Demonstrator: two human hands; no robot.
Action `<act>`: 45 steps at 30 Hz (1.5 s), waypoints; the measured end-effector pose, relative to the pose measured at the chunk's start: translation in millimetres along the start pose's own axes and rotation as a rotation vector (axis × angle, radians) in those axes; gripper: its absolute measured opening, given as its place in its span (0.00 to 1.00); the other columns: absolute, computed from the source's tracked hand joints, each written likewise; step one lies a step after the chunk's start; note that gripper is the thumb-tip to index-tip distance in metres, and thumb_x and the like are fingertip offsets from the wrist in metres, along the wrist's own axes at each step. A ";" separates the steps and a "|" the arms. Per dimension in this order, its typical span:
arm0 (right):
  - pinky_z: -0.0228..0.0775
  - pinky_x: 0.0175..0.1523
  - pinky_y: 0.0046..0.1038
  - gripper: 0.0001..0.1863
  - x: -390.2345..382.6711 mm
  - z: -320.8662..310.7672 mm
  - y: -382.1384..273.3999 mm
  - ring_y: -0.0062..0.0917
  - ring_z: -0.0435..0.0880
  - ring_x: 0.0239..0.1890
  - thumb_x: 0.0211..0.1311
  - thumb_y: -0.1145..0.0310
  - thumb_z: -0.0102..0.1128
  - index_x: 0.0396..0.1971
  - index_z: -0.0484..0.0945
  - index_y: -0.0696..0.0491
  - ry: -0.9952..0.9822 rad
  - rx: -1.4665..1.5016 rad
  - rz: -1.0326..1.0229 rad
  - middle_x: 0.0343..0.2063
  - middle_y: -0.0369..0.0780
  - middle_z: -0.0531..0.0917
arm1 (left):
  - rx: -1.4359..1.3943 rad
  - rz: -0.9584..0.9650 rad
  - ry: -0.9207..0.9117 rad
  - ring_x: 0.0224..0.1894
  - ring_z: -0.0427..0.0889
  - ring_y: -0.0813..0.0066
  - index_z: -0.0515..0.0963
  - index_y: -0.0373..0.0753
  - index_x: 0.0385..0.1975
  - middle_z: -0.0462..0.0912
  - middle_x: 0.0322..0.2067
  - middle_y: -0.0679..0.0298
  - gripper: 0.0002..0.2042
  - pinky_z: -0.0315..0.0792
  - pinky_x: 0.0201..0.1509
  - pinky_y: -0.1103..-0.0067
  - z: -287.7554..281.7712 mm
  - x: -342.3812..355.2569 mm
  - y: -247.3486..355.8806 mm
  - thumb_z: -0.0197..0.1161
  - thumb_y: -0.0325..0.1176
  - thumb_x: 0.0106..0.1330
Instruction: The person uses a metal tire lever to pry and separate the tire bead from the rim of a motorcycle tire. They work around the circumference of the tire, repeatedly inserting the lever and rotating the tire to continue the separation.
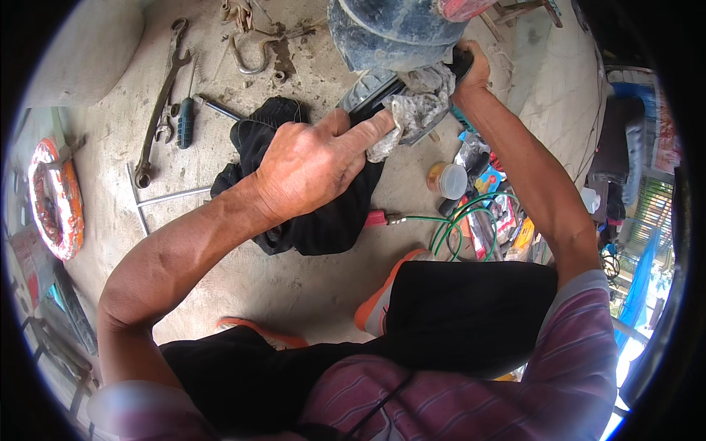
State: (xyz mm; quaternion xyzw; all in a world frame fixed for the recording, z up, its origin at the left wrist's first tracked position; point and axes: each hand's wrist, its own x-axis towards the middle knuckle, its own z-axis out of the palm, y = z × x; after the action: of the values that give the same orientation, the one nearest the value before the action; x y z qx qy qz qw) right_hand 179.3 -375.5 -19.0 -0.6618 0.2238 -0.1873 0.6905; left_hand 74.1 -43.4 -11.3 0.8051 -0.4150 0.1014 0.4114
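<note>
With my left hand (pixel 316 163), I press a crumpled grey-white rag (pixel 412 110) against a long black part (pixel 379 97); the thumb and index finger stretch along it. My right hand (pixel 473 70) is wrapped round the far end of that part, its fingertips partly hidden. Just beyond both hands stands a dirty blue-black rounded container (pixel 397 35), which covers some of the part's far side. Beneath my left wrist lies a heap of black cloth (pixel 323 224) on the concrete floor.
A large wrench (pixel 162 110), a screwdriver (pixel 185 123) and a T-shaped bar (pixel 173 197) lie at the left. An orange-wrapped ring (pixel 55 198) rests at the far left. Green cable (pixel 463 228), a small tub (pixel 447 180) and packets sit at the right, beside my shoe (pixel 382 298).
</note>
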 end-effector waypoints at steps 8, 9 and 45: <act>0.77 0.66 0.36 0.24 25.5 -4.0 7.0 0.37 0.88 0.53 0.66 0.62 0.56 0.53 0.90 0.60 -0.017 0.080 0.095 0.49 0.44 0.92 | 0.007 -0.040 -0.134 0.23 0.82 0.59 0.83 0.44 0.69 0.77 0.31 0.60 0.30 0.81 0.25 0.66 -4.7 -87.1 -26.2 0.71 0.23 0.63; 0.78 0.66 0.36 0.24 13.2 3.4 -2.3 0.37 0.88 0.53 0.66 0.62 0.56 0.53 0.90 0.60 -0.007 0.024 0.068 0.49 0.44 0.92 | 0.000 -0.037 -0.129 0.23 0.82 0.58 0.83 0.44 0.69 0.77 0.31 0.60 0.30 0.82 0.26 0.66 -6.2 -83.5 -25.6 0.71 0.23 0.63; 0.85 0.54 0.41 0.13 67.8 -28.2 22.2 0.36 0.90 0.44 0.67 0.67 0.65 0.41 0.88 0.62 -0.026 0.101 0.092 0.42 0.43 0.91 | -0.280 -0.419 -0.231 0.43 0.94 0.56 0.84 0.38 0.63 0.92 0.51 0.53 0.23 0.89 0.45 0.69 -23.1 -83.0 -42.9 0.72 0.29 0.67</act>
State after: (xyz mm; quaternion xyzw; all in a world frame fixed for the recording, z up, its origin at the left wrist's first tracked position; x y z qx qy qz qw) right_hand 219.0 -435.3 -45.9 -0.6175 0.2351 -0.1579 0.7338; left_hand 57.7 36.0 -63.2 0.8150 -0.2936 -0.1370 0.4805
